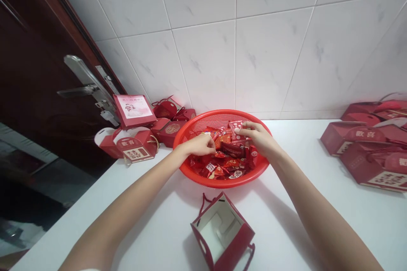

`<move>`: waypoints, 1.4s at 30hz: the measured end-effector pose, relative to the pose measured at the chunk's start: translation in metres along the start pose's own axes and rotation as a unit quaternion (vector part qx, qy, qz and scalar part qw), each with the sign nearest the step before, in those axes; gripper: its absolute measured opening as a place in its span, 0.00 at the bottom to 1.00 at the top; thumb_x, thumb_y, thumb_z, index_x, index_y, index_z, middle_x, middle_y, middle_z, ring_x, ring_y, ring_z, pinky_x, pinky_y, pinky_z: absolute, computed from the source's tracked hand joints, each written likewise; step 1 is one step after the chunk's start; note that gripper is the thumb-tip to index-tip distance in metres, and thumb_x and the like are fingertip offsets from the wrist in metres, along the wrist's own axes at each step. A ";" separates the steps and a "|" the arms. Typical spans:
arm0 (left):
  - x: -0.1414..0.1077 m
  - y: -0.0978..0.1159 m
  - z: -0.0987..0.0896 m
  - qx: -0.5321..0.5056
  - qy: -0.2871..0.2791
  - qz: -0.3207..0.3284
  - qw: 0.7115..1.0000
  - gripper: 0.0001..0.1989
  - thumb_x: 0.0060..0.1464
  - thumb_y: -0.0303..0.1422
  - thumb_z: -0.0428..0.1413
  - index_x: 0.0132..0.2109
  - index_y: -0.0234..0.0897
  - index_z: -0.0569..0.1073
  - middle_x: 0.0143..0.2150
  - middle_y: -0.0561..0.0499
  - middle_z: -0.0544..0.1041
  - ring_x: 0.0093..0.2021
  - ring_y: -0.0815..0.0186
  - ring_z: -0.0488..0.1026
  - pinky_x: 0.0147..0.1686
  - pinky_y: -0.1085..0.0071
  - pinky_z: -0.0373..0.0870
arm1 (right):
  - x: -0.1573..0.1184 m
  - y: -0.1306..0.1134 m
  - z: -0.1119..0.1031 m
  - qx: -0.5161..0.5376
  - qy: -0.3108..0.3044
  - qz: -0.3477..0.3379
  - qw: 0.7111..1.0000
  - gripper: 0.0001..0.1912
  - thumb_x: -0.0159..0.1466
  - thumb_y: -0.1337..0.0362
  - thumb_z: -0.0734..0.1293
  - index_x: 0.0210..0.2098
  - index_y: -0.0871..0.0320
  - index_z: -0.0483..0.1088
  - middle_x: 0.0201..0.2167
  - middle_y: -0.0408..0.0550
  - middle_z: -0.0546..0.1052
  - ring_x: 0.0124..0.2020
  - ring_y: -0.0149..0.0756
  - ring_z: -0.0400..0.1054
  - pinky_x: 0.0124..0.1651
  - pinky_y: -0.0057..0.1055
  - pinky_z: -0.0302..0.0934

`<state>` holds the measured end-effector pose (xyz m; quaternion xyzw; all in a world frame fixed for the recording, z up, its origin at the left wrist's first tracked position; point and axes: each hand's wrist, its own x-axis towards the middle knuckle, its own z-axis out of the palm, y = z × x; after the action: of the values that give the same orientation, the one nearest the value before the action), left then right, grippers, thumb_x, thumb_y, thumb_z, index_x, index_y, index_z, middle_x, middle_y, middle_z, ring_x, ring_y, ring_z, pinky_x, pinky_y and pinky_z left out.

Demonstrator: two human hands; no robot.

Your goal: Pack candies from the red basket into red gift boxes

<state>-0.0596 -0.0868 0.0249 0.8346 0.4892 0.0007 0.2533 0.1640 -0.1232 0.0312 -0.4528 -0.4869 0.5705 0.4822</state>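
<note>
A red plastic basket on the white table holds many wrapped candies, mostly red. Over its left part, my left hand has its fingers closed in a pinch at the candies; what they hold, if anything, is hidden. My right hand reaches in from the right, thumb and fingers closed on a pink dotted packet. In front of the basket stands an open red gift box with cord handles, its pale inside showing no candy.
Red gift boxes are stacked at the table's back left, beside a dark door with a metal handle. More red boxes lie at the right. A tiled wall rises behind the basket.
</note>
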 end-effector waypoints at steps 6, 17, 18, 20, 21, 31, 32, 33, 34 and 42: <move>-0.001 0.006 0.003 0.056 -0.043 -0.028 0.997 0.13 0.47 0.41 0.61 0.37 0.37 0.75 0.32 0.52 0.77 0.31 0.65 0.71 0.29 0.73 0.62 | 0.004 0.000 0.000 0.092 0.009 0.033 0.995 0.08 0.52 0.68 0.70 0.30 0.58 0.67 0.28 0.46 0.74 0.27 0.34 0.71 0.25 0.31 0.70; 0.007 0.004 0.004 0.002 0.026 0.065 0.998 0.22 0.60 0.47 0.49 0.28 0.35 0.72 0.24 0.54 0.68 0.26 0.68 0.62 0.28 0.73 0.57 | -0.001 -0.004 0.002 0.080 -0.017 0.032 0.996 0.07 0.56 0.69 0.71 0.32 0.58 0.67 0.29 0.49 0.78 0.26 0.35 0.74 0.24 0.29 0.71; 0.006 0.005 0.003 -0.010 0.040 0.073 0.996 0.23 0.60 0.48 0.49 0.26 0.35 0.70 0.23 0.55 0.65 0.26 0.69 0.60 0.28 0.72 0.55 | -0.002 -0.005 0.001 0.074 -0.019 0.029 0.997 0.07 0.56 0.69 0.71 0.32 0.58 0.68 0.30 0.50 0.78 0.26 0.35 0.73 0.25 0.29 0.71; 0.004 0.008 0.002 -0.036 0.059 0.078 0.995 0.24 0.59 0.48 0.50 0.23 0.36 0.68 0.22 0.56 0.61 0.24 0.70 0.57 0.27 0.72 0.53 | -0.003 -0.005 0.001 0.068 -0.020 0.020 0.997 0.07 0.56 0.68 0.71 0.32 0.58 0.69 0.31 0.50 0.79 0.26 0.33 0.72 0.26 0.29 0.71; 0.003 0.009 0.001 -0.050 0.066 0.077 0.994 0.24 0.58 0.48 0.50 0.23 0.36 0.67 0.21 0.56 0.60 0.24 0.70 0.56 0.26 0.71 0.52 | -0.003 -0.005 0.000 0.068 -0.020 0.016 0.997 0.07 0.56 0.68 0.71 0.33 0.58 0.70 0.31 0.50 0.79 0.26 0.33 0.72 0.27 0.29 0.71; 0.003 0.013 -0.004 -0.073 0.279 0.028 0.957 0.16 0.49 0.35 0.51 0.18 0.39 0.57 0.20 0.55 0.60 0.25 0.69 0.58 0.28 0.70 0.54 | 0.002 0.001 -0.001 0.077 -0.018 0.011 0.997 0.07 0.54 0.68 0.71 0.33 0.58 0.69 0.28 0.49 0.76 0.30 0.37 0.74 0.29 0.32 0.73; 0.003 0.013 -0.004 -0.038 0.292 0.019 0.955 0.16 0.48 0.34 0.51 0.17 0.38 0.56 0.21 0.54 0.62 0.26 0.68 0.60 0.29 0.69 0.55 | 0.003 0.001 -0.001 0.077 -0.018 0.010 0.997 0.08 0.54 0.68 0.71 0.33 0.58 0.69 0.28 0.48 0.76 0.30 0.37 0.74 0.28 0.32 0.73; 0.002 0.013 -0.004 0.005 0.286 0.009 0.958 0.16 0.47 0.34 0.52 0.17 0.38 0.56 0.23 0.53 0.64 0.26 0.68 0.61 0.30 0.69 0.56 | 0.002 0.001 -0.001 0.075 -0.018 0.009 0.997 0.08 0.54 0.68 0.71 0.33 0.58 0.69 0.28 0.48 0.76 0.30 0.37 0.74 0.28 0.32 0.73; 0.002 0.015 -0.004 0.053 0.267 0.002 0.962 0.16 0.46 0.34 0.53 0.17 0.38 0.57 0.24 0.52 0.66 0.27 0.67 0.62 0.30 0.68 0.56 | 0.002 0.001 -0.001 0.072 -0.017 0.008 0.997 0.08 0.54 0.67 0.71 0.32 0.58 0.68 0.27 0.48 0.76 0.29 0.37 0.74 0.28 0.31 0.72; 0.004 0.050 -0.005 0.206 0.028 0.126 0.970 0.03 0.45 0.28 0.56 0.30 0.38 0.75 0.32 0.49 0.77 0.30 0.63 0.70 0.28 0.68 0.58 | 0.001 0.000 0.000 0.069 -0.010 0.012 0.997 0.10 0.52 0.67 0.72 0.31 0.57 0.67 0.24 0.45 0.74 0.29 0.37 0.73 0.27 0.31 0.72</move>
<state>-0.0179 -0.1015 0.0491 0.9234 0.3763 -0.0446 0.0603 0.1641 -0.1219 0.0314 -0.4185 -0.4457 0.6133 0.5001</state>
